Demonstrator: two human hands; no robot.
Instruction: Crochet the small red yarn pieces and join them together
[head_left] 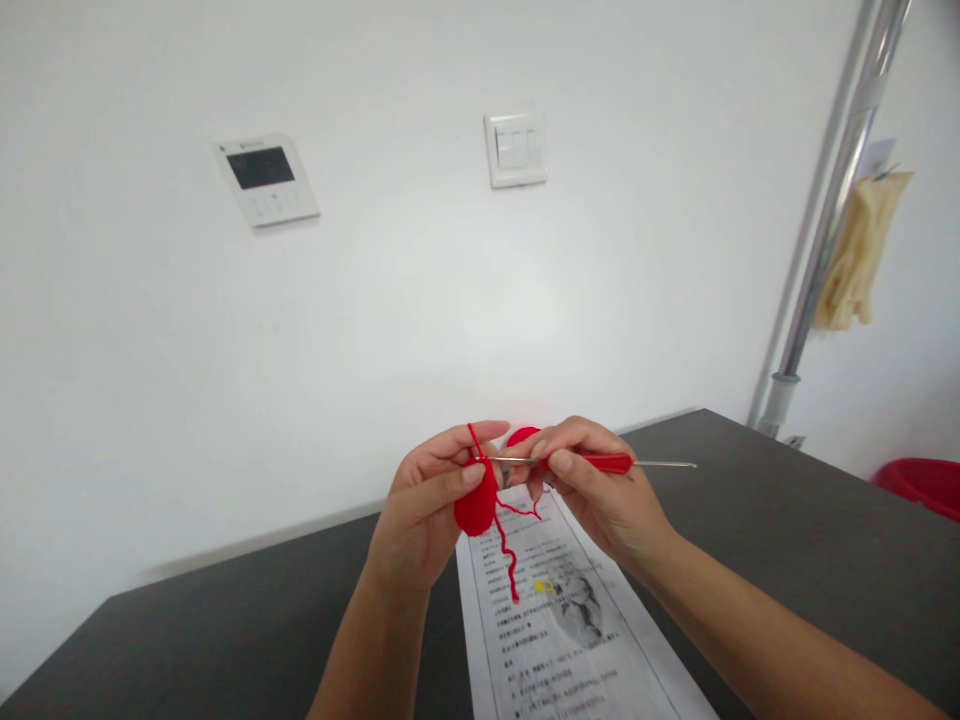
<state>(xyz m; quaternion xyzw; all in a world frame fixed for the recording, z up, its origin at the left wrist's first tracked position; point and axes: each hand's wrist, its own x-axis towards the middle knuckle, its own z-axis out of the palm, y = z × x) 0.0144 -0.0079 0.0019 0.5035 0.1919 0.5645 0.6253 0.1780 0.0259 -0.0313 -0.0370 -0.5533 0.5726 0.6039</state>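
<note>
My left hand (pixel 427 490) pinches a small red crochet piece (pixel 477 503) between thumb and fingers, with a strand of red yarn looped over the raised index finger. My right hand (pixel 592 470) grips the red handle of a double-ended crochet hook (pixel 611 462). The hook's left metal shaft reaches to the top edge of the crochet piece; whether its tip is inside a stitch is too small to tell. A loose yarn tail (pixel 510 555) dangles from the piece. Behind my right fingers, a red yarn ball (pixel 523 436) is partly hidden.
Under my hands a printed sheet (pixel 525 640) lies on the dark table (pixel 262 620), with a small yellow ring-like item (pixel 543 586) on it. A white wall with a switch (pixel 517 150) and a panel (pixel 268 180) rises behind. At right are a metal pole (pixel 832 210) and a red basin (pixel 919 485).
</note>
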